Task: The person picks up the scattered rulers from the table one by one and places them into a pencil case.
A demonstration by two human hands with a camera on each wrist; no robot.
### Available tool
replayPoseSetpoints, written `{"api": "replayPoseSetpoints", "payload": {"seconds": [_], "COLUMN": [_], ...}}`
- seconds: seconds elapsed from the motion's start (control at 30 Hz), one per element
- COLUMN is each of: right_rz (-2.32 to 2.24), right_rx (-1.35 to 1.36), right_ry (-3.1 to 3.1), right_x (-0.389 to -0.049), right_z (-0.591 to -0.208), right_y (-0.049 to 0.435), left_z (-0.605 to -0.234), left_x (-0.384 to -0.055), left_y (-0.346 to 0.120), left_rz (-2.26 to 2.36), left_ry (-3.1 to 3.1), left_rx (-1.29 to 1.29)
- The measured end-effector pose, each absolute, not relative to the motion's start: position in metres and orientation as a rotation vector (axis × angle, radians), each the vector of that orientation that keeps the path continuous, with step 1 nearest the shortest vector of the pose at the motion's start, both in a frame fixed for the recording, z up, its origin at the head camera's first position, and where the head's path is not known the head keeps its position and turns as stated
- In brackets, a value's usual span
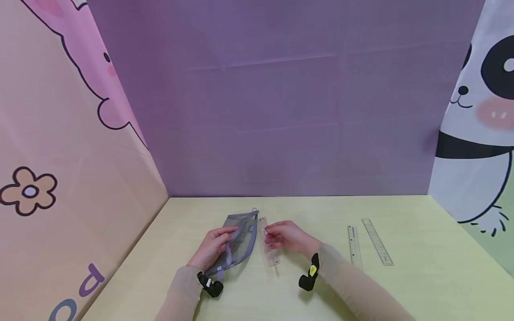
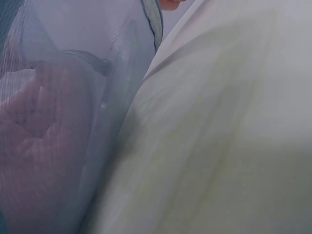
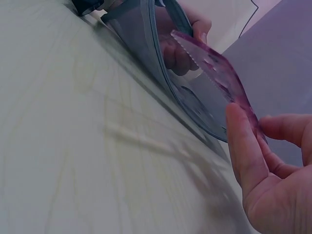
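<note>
Black wrist cameras sit closest to the lens on both sleeved forearms, and just beyond them the action. Left hand has its fingers curled round the near side of a grey see-through mesh zip pouch, holding its mouth agape; through the mesh in the left wrist view the palm shows plainly inside the fabric. Right hand pinches a clear plastic ruler with a wavy edge between thumb and fingertips, tilted, its far tip right at the pouch's open lip just beside the left fingers.

Risky spot, I'd say: the ruler looks long against that opening, so its scalloped edge could snag the mesh or the zip band and stall. A pinch that light near one end could let it pivot and slip to the pale yellow tabletop. If the left grip slackens, the mouth sags shut against the tip.

Well off to the right of the pinching hand, two more transparent straight rulers lie side by side. Writing: only partial purple and blue letters on the peach side panel, perhaps a "p"; ruler markings too small to read.
</note>
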State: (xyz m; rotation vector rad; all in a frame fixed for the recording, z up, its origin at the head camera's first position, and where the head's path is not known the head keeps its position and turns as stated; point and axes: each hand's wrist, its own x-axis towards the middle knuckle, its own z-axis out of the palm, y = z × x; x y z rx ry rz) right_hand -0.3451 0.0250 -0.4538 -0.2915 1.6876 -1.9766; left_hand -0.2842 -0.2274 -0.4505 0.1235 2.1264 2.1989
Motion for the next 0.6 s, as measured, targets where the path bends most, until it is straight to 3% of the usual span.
{"api": "replayPoseSetpoints", "payload": {"seconds": [0.6], "right_rz": [-1.994], "right_rx": [-0.253], "right_ry": [1.635], "right_x": [-0.344], "right_z": [-0.451], "right_y": [-0.007], "left_z": [-0.450], "left_x": [-0.282], "left_y": [-0.223], "left_rz": [2.181], "left_ry": [2.134], "left_rx": [0.119]}}
